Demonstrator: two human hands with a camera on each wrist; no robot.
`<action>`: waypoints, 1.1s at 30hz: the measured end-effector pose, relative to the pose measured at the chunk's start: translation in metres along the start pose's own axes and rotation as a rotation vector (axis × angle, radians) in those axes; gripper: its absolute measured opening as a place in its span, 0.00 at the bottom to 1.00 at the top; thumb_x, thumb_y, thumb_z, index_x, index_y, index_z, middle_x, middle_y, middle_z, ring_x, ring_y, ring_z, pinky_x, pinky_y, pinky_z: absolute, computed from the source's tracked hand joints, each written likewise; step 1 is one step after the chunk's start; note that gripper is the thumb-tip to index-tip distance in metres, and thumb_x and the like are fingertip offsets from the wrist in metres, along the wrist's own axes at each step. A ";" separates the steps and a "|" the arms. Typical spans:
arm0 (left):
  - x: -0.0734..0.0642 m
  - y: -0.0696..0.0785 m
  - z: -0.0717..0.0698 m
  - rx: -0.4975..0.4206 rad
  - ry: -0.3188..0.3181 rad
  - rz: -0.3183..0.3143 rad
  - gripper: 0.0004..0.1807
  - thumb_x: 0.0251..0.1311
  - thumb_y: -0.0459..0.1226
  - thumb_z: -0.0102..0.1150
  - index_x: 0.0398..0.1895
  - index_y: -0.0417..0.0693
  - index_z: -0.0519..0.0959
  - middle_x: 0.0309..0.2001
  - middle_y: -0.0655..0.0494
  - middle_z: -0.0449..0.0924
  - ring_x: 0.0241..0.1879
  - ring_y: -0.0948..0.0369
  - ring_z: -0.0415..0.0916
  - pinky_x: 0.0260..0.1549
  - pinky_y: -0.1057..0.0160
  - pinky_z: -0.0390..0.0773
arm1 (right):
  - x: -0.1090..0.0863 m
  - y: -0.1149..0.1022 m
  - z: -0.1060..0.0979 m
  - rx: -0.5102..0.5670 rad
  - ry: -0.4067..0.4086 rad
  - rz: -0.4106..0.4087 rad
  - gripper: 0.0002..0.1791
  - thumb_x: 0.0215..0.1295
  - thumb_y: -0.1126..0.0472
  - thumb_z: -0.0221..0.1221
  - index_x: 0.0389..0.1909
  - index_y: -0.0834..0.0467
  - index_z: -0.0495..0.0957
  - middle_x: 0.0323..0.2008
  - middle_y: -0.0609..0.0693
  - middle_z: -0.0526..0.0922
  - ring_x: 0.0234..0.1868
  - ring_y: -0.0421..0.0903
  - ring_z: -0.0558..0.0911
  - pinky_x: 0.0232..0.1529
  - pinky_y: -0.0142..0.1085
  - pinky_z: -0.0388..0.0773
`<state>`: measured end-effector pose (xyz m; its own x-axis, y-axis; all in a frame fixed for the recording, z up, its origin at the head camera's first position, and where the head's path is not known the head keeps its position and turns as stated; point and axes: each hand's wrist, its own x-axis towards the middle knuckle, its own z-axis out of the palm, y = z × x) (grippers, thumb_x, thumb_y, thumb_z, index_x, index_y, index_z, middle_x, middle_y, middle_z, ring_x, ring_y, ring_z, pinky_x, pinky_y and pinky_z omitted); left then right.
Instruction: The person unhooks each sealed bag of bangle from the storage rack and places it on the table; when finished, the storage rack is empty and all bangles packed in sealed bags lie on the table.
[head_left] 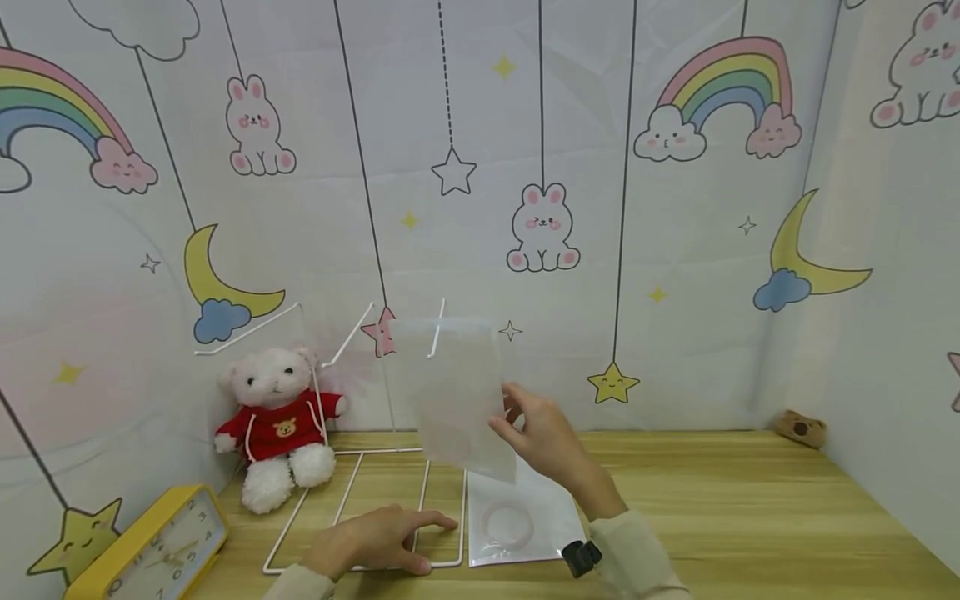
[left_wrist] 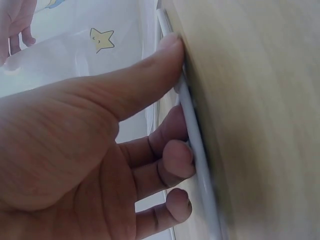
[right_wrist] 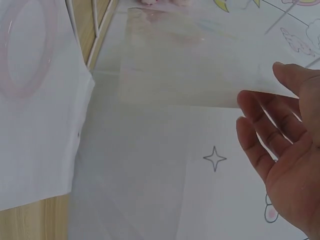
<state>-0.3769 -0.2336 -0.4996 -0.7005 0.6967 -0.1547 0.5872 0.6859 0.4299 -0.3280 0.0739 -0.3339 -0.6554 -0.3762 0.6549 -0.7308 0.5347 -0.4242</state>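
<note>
A white wire rack (head_left: pixel 462 521) stands on the table, with upright wires and slanting hooks above its base. A translucent whitish pouch (head_left: pixel 457 400) hangs upright at the rack's right-hand hook. My right hand (head_left: pixel 547 433) is at the pouch's right edge, fingertips right at it, thumb and fingers apart. In the right wrist view, that pouch (right_wrist: pixel 185 60) spreads left of the relaxed fingers. My left hand (head_left: pixel 378 537) rests across the rack's base. Its thumb (left_wrist: pixel 170 50) presses on the front wire (left_wrist: pixel 195 135), with the other fingers loosely bent beside it.
Right of the rack's base lies a flat white packet (head_left: pixel 525 525) with a pale pink ring showing. A white teddy bear in a red top (head_left: pixel 277 425) sits at the rack's left, behind a yellow clock (head_left: pixel 165 542). A small brown plush (head_left: pixel 801 427) lies far right.
</note>
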 end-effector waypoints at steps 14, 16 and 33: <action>-0.040 0.091 -0.036 0.007 0.036 -0.002 0.29 0.60 0.48 0.69 0.65 0.67 0.74 0.25 0.67 0.72 0.25 0.70 0.69 0.29 0.64 0.70 | 0.001 -0.008 0.000 0.046 0.039 -0.081 0.24 0.65 0.65 0.66 0.60 0.67 0.72 0.32 0.52 0.86 0.28 0.41 0.84 0.28 0.29 0.78; -0.038 0.085 -0.034 0.000 0.032 -0.013 0.29 0.60 0.50 0.68 0.65 0.71 0.73 0.25 0.68 0.73 0.25 0.70 0.69 0.30 0.65 0.71 | 0.001 -0.009 0.001 0.050 0.041 -0.093 0.24 0.65 0.66 0.66 0.59 0.67 0.72 0.31 0.52 0.86 0.27 0.40 0.83 0.27 0.29 0.78; -0.048 0.117 -0.046 0.008 0.039 -0.052 0.27 0.60 0.41 0.69 0.63 0.59 0.75 0.25 0.66 0.72 0.25 0.70 0.67 0.31 0.66 0.70 | 0.001 -0.023 -0.031 0.028 -0.001 -0.101 0.17 0.66 0.66 0.64 0.54 0.63 0.78 0.31 0.48 0.87 0.29 0.39 0.84 0.30 0.31 0.78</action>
<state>-0.2931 -0.1971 -0.4013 -0.7453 0.6514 -0.1418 0.5527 0.7227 0.4150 -0.3059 0.0846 -0.3043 -0.5787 -0.4279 0.6942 -0.7979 0.4732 -0.3734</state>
